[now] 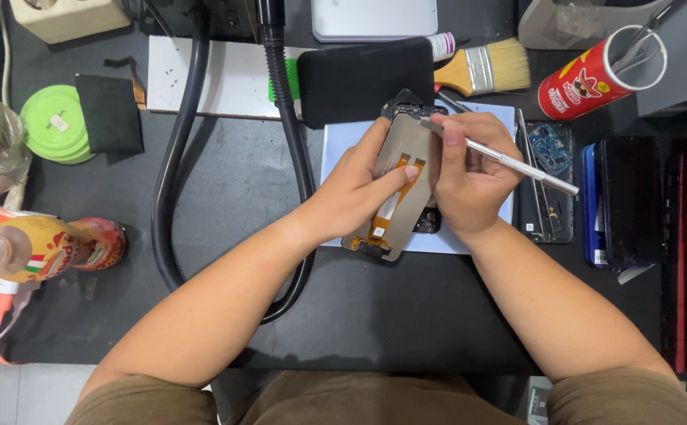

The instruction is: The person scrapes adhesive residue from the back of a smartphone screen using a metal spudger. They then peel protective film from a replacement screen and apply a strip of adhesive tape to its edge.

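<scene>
Opened grey phone panel with orange flex ribbon, on pale blue mat; left hand clasps it, right hand pinches slim metal tool. Red cylindrical can at 2 o'clock; wooden brush at 1.

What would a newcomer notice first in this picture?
At the centre, the left hand holds a phone screen panel with an orange flex cable, while the right hand works on it with a thin metal tool. A red snack tube holding tools stands at upper right.
</scene>
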